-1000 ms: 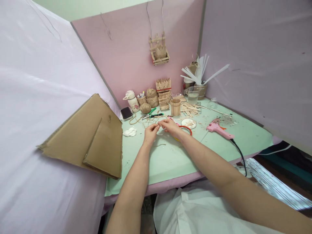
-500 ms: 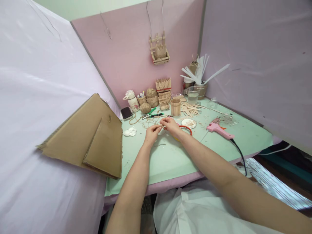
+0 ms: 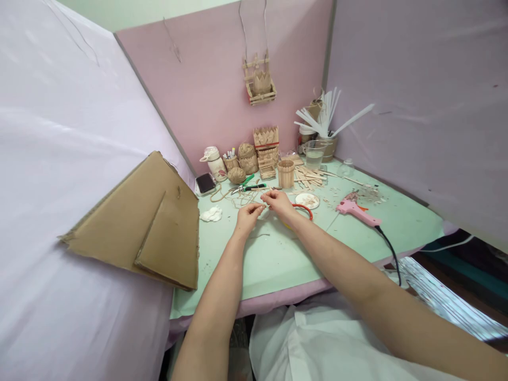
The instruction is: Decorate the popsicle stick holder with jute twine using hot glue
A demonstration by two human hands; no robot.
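Note:
My left hand is closed in a pinch above the table, its thumb and index fingertip pressed together. Just right of it, my right hand pinches too, and the fingertips of both almost meet. Something small and pale shows between them, too thin to make out. Loose loops of twine lie right behind the fingers. Partly hidden under my right hand and wrist is a tool with red and yellow loop handles. A short piece of twine rests on the table below my hands.
Behind stand a wooden-stick cup, a twine ball, green-and-black-handled pliers and flat wooden sticks. A white dish and pink glue gun lie right. Cardboard leans left, near crumpled white tissue.
Both hands stay in nearly the same place, still pinched. Only the fingertips have shifted very slightly; nothing else on the table has moved.

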